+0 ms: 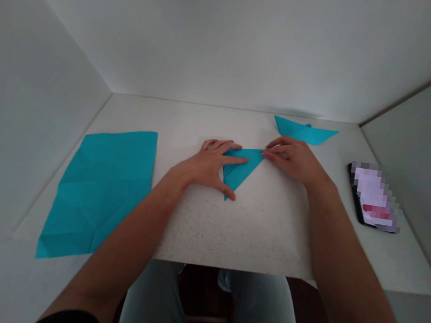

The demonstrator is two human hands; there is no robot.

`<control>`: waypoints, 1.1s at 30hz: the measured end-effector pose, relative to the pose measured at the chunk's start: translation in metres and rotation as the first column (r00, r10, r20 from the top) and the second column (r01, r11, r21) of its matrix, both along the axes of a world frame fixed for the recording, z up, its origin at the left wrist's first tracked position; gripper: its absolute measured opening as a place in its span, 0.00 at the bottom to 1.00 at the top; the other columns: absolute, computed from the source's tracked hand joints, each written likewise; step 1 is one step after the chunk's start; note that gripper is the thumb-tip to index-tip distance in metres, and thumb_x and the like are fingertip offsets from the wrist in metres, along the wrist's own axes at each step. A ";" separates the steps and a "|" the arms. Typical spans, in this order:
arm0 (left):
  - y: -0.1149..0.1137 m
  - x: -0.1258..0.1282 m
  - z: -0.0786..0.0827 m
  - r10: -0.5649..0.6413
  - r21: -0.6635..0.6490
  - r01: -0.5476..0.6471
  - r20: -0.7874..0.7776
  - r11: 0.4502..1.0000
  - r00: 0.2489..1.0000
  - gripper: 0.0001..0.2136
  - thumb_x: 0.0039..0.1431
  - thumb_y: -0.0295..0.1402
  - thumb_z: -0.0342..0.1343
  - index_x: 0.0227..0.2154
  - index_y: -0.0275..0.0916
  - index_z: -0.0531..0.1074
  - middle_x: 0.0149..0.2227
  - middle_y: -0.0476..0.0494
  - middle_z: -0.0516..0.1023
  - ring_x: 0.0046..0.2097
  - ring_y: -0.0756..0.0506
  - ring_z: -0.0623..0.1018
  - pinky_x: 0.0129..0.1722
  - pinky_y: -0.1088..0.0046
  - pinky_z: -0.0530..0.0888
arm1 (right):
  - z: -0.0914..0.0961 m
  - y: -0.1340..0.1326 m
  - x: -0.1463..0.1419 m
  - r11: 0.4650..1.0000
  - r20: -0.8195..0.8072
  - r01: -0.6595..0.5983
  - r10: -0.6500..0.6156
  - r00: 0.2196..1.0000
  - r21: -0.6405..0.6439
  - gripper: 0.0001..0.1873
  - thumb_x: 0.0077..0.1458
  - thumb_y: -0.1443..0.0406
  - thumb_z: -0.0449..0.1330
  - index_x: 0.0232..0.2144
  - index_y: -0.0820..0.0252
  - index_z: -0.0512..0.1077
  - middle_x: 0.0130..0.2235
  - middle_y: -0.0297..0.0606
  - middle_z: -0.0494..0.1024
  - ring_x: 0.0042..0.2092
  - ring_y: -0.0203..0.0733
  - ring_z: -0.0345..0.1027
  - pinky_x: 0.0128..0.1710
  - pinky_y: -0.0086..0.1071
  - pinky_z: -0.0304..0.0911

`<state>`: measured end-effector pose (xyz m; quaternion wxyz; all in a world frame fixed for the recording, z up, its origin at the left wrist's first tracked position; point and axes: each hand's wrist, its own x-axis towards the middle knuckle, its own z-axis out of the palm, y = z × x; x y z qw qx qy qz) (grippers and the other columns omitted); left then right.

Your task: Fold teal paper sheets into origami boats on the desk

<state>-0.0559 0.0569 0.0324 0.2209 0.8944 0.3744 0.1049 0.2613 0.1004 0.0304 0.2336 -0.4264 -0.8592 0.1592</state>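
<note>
A piece of teal paper folded into a triangle [243, 170] lies on the white table between my hands. My left hand [217, 164] rests on its left side with fingers spread, the index finger and thumb reaching over the paper. At the upper right corner, my right hand [287, 157] pinches the paper between thumb and fingertips. Part of the folded paper's left edge is hidden under my left hand. Just beyond my right hand sits a folded paper boat [301, 132] of the same teal colour.
A creased sheet of teal paper [103, 190] lies at the left, overhanging the table's front edge. On the right is a phone [374, 198] with its screen lit and blurred. White walls [233, 40] enclose the table [228, 239] at the back and sides.
</note>
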 end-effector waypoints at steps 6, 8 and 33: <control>0.006 -0.010 -0.001 0.100 0.017 -0.100 0.007 0.995 0.995 0.54 0.41 0.62 0.77 0.72 0.53 0.68 0.76 0.33 0.59 0.75 0.23 0.58 0.75 0.38 0.50 | -0.011 0.002 -0.014 0.979 -0.009 0.202 -0.203 0.979 -0.034 0.19 0.63 0.47 0.67 0.41 0.56 0.83 0.43 0.46 0.82 0.35 0.47 0.73 0.40 0.44 0.70; 0.009 -0.015 -0.001 0.180 0.025 -0.181 0.017 0.983 0.983 0.58 0.39 0.61 0.78 0.73 0.49 0.64 0.73 0.30 0.61 0.74 0.23 0.59 0.74 0.38 0.52 | -0.013 0.004 -0.012 0.969 0.005 0.238 -0.238 0.971 -0.069 0.19 0.61 0.48 0.68 0.41 0.56 0.82 0.43 0.47 0.82 0.37 0.49 0.74 0.41 0.44 0.70; 0.031 -0.022 -0.001 0.470 -0.279 -0.385 0.637 0.880 0.612 0.15 0.59 0.44 0.69 0.36 0.44 0.69 0.28 0.54 0.71 0.30 0.51 0.70 0.32 0.74 0.67 | -0.003 0.008 -0.012 0.972 -0.596 0.173 -0.234 0.768 -0.158 0.26 0.62 0.37 0.65 0.45 0.48 0.81 0.40 0.37 0.82 0.39 0.45 0.78 0.43 0.43 0.81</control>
